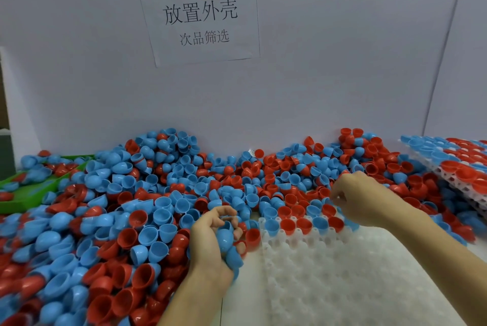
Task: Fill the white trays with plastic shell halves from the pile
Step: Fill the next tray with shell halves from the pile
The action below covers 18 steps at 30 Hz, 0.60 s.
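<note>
A big pile of blue and red plastic shell halves [147, 193] covers the table from the left edge to the back wall. A white tray [342, 273] with round pockets lies in front of me at the right; its far rows hold several blue and red halves [295, 224]. My left hand [210, 241] grips a stack of blue shell halves [226, 240] just left of the tray. My right hand [358, 199] hovers over the tray's far right corner with fingers curled; what it holds, if anything, is hidden.
A filled white tray [453, 164] leans at the far right, packed with blue and red halves. A green bin [23, 188] sits at the far left, partly buried. A white wall with a paper sign [200, 17] stands right behind the pile.
</note>
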Each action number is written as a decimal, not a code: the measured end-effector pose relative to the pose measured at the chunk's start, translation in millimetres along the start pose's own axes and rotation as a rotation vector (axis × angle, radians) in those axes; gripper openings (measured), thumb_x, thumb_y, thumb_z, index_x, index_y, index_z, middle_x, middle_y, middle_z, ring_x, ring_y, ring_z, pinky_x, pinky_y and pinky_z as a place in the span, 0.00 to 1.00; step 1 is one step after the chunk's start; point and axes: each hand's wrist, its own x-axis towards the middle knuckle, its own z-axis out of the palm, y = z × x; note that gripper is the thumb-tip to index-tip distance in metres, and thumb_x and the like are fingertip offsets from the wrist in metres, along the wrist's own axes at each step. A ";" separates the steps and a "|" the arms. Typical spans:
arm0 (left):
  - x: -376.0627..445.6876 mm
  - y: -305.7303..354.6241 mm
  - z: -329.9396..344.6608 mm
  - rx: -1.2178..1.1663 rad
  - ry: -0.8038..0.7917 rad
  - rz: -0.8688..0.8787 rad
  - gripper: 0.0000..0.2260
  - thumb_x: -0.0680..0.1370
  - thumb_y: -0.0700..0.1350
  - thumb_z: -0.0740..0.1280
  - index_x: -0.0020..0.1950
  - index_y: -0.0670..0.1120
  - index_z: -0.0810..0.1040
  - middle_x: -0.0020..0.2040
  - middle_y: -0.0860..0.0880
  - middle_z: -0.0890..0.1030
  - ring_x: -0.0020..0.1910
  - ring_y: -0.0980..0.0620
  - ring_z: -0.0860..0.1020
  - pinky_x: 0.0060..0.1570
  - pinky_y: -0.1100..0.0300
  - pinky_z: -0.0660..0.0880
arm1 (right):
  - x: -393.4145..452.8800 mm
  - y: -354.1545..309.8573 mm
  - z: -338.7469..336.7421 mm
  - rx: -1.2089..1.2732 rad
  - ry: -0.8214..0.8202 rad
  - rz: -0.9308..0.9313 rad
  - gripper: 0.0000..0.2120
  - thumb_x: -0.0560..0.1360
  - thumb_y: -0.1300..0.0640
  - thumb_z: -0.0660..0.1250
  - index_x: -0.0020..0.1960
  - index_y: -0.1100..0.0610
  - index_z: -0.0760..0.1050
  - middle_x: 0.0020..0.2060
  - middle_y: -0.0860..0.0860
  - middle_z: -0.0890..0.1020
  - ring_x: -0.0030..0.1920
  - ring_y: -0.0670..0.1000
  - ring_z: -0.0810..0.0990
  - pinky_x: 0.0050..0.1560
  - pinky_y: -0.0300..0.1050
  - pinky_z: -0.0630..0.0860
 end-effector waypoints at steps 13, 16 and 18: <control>3.4 0.0 -2.4 0.072 -0.072 -0.004 0.09 0.84 0.43 0.59 0.54 0.42 0.78 0.41 0.41 0.84 0.32 0.46 0.81 0.29 0.57 0.73 | -52.3 -133.8 10.5 0.721 0.010 -0.343 0.08 0.82 0.54 0.63 0.59 0.44 0.74 0.39 0.44 0.82 0.40 0.39 0.81 0.37 0.33 0.77; 5.5 -2.6 -1.9 0.108 -0.108 -0.035 0.14 0.84 0.52 0.61 0.52 0.42 0.79 0.37 0.42 0.83 0.31 0.47 0.78 0.32 0.57 0.71 | -56.6 -126.3 12.1 0.704 0.183 -0.307 0.11 0.80 0.52 0.65 0.61 0.41 0.71 0.38 0.43 0.79 0.45 0.37 0.77 0.39 0.33 0.75; 6.0 -5.9 -2.4 0.173 -0.155 -0.042 0.16 0.83 0.55 0.61 0.53 0.42 0.78 0.37 0.42 0.81 0.29 0.48 0.76 0.25 0.61 0.69 | -60.7 -126.4 14.2 0.685 0.256 -0.308 0.15 0.77 0.49 0.69 0.62 0.39 0.72 0.42 0.39 0.76 0.46 0.36 0.74 0.41 0.32 0.71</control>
